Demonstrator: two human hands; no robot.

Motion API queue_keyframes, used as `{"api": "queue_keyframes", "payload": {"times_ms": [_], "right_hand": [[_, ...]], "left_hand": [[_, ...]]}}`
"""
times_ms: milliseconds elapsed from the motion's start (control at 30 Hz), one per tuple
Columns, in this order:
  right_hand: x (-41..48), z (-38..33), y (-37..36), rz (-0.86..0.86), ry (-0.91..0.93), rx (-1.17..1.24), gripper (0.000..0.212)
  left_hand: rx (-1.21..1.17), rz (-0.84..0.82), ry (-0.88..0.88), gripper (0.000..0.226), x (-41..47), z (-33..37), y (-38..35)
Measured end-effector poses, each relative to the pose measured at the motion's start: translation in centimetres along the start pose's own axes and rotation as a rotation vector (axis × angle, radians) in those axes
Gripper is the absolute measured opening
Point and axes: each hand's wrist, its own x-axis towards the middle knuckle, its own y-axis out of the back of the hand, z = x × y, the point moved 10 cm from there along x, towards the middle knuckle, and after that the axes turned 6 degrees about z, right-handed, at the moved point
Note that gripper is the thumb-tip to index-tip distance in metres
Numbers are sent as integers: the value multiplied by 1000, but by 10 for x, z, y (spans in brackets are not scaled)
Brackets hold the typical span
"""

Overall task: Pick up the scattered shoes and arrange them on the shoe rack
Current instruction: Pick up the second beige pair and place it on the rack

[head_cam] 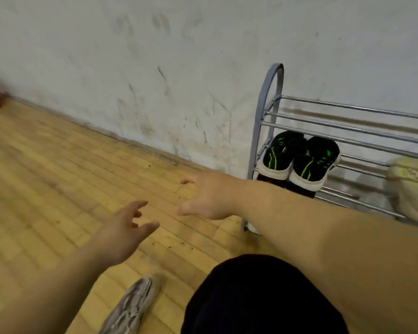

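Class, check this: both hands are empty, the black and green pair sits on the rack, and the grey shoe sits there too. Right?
No. The head view shows the grey shoe lying on the wooden floor, off the rack. The left hand and right hand are empty, and the black and green pair sits on the rack.

Nothing legible there: no lettering, brand, number or sign could be read anywhere in view. The pair of black shoes (pixel 299 162) on the shoe rack (pixel 343 127) carried green and yellow-green stripes and patches, too blurred to pass for letters or a logo, and a faint yellowish mark on the pale shoe (pixel 410 189) at the right edge was just as unclear. The wall (pixel 155 92) bore only scuffs and streaks, no writing.
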Motion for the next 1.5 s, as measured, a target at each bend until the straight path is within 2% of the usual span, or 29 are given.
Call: {"api": "queue_keyframes", "payload": {"times_ms": [167, 333, 500, 600, 733, 800, 900, 967, 1100, 1200, 1300, 1367, 1433, 1500], "right_hand": [[41, -106, -79, -184, 192, -243, 91], [41, -84, -183, -511, 135, -378, 113], [59, -67, -197, -548, 93, -351, 121], [73, -61, -200, -554, 67, -324, 123], [89, -60, -201, -557, 55, -286, 121], [91, -55, -204, -579, 35, -276, 119], [90, -45, -206, -608, -1, -249, 115], [87, -39, -201, -610, -21, -239, 115], [85, -28, -188, -570, -60, -202, 115], [77, -29, -160, -483, -80, -136, 115], [62, -26, -107, -322, -132, 9, 106], [44, -19, -61, -185, -192, 175, 94], [16, -8, -14, -59, -249, 465, 68], [-23, 9, 29, 49, -274, 651, 42]], "left_hand": [[-3, 88, 328, 82, -40, -161, -10], [65, -73, 504, 99, -63, -272, -82], [143, -191, 539, 129, -58, -326, -148], [176, -194, 490, 136, -40, -329, -174], [236, -180, 426, 124, -19, -321, -199], [248, -116, 449, 101, -15, -323, -202], [132, -26, 524, 69, -27, -327, -204], [86, -16, 507, 55, -39, -317, -202], [-52, -1, 391, 48, -43, -273, -175], [-155, -1, 206, 44, -31, -216, -125], [-262, 25, -36, 44, -17, -134, -47], [-273, 62, -220, 46, -18, -69, 3], [-297, 73, -388, 44, -27, -1, 41], [-327, 77, -528, 40, -38, 65, 68]]}}
